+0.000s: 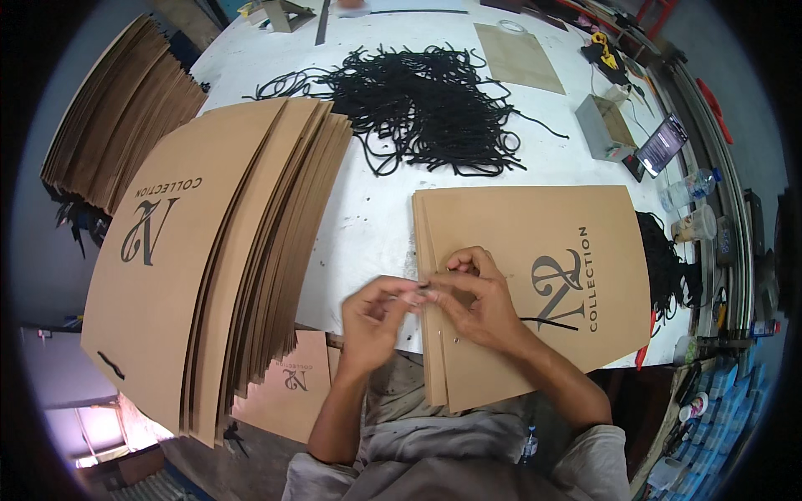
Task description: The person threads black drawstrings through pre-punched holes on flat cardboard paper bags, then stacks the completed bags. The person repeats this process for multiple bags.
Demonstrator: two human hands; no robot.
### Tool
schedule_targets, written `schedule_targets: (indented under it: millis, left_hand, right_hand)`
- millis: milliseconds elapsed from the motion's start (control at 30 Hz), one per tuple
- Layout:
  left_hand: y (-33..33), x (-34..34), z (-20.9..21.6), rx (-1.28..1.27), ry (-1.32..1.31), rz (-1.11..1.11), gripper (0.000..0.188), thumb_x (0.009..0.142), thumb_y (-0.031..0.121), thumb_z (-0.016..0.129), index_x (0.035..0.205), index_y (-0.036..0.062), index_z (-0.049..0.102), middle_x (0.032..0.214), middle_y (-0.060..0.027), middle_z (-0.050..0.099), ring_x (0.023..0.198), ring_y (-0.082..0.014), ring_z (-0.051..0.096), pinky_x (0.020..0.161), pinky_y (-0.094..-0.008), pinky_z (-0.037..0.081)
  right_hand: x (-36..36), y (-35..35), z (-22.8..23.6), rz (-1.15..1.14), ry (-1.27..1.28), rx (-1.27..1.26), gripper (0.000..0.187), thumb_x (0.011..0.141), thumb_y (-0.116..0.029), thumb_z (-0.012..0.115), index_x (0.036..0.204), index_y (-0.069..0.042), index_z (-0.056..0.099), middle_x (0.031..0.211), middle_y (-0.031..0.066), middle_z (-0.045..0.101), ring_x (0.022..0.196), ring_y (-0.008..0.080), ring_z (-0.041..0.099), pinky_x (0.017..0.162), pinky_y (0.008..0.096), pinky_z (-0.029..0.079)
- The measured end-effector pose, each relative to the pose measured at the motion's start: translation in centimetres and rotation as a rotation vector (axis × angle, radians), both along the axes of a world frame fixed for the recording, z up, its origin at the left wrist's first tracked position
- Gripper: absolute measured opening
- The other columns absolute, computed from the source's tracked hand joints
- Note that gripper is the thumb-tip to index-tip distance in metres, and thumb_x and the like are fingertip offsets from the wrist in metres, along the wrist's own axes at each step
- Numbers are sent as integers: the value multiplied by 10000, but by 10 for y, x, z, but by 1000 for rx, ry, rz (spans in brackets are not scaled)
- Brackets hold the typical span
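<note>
My left hand [373, 321] and my right hand [478, 302] meet fingertip to fingertip over the left edge of a flat brown paper bag [510, 225]. Both are closed in a pinch on a black cord [551, 322]. A dark bit of it shows between the fingertips, slightly blurred, and a loose end sticks out past my right hand over the printed emblem. Small holes show in the bag below my right hand. Beneath the top bag, the edges of others are visible. A tangled pile of black cords [426, 104] lies on the white table [359, 225] beyond my hands.
A thick leaning stack of brown bags [192, 209] stands at my left, with another stack [117, 108] behind it. At the right are a grey box [603, 129], a phone [662, 146], a water bottle [692, 189], a plastic cup [695, 225] and more black cords [664, 267].
</note>
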State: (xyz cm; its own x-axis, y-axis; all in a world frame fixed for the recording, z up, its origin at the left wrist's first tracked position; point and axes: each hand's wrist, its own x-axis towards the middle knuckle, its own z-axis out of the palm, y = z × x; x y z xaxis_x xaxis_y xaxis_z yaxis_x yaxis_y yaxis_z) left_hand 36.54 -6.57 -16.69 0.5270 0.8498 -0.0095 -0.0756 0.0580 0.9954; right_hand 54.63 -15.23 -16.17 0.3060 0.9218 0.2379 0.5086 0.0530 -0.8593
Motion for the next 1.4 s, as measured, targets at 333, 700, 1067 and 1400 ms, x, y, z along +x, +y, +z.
schedule_targets:
  millis: [333,700,1067,1400]
  left_hand:
    - [3,35,-14,-464,18,-299,524,1067,320,596,1463,-17,523,1033,-146,746,834,-125,689,671,-248,557]
    - [3,21,-21,272,185,-1,148,949,-36,688,1092,-39,646,1026,-97,694,925,-158,678,816,-297,572]
    - [-1,34,-49,146,-112,-64,167,985,-7,666,1142,-51,704,1029,-105,715,908,-142,686,804,-267,559]
    - [-24,-15,10,136,-54,-83,117,1003,75,662,1041,-35,675,1068,-166,718,896,-167,702,797,-306,605]
  right_hand:
    - [-27,-26,37,145,-264,457,128,879,5,735,993,-46,762,991,116,610,854,268,619,770,346,520]
    - [-12,5,-9,37,-187,40,117,906,-5,653,1018,32,651,881,183,629,735,326,647,708,412,522]
    - [1,5,-42,-44,574,-107,86,994,-75,652,1031,-3,680,800,-20,611,723,44,503,664,254,445]
    - [-9,14,-25,54,-434,35,170,817,-99,723,936,22,732,921,118,623,928,321,618,784,403,543]
